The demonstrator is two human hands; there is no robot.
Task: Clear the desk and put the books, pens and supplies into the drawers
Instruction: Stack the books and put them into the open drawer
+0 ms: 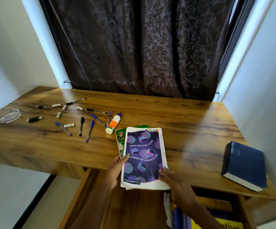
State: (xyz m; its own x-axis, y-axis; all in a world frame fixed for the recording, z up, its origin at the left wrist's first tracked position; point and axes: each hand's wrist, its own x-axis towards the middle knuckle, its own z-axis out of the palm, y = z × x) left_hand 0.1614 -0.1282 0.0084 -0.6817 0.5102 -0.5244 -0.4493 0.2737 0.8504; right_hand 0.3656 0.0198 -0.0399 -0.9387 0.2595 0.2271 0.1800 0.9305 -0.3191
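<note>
A: Where's the stack of notebooks?

B: Low in the centre of the frame, half on the counter, its near end sticking out over the edge. The purple one lies on top, a green one peeking out beneath at its upper left.

A: And the hands?

B: The left hand pinches the stack's left edge, thumb on the cover. The right hand grips the lower right corner, fingers curled onto the cover.

A: How will it handle?

B: Light, I'd say, but soft covers are floppy and slide on each other. Holding both long sides, as now, should keep them squared.

A: Where could they go?

B: A drawer stands open at bottom centre; its wooden floor shows bare there. At the lower right, another compartment holds books with blue and yellow covers.

A: What's left?

B: Pens, a glue bottle, small batteries at centre left, and a thick blue book on the right.
</note>
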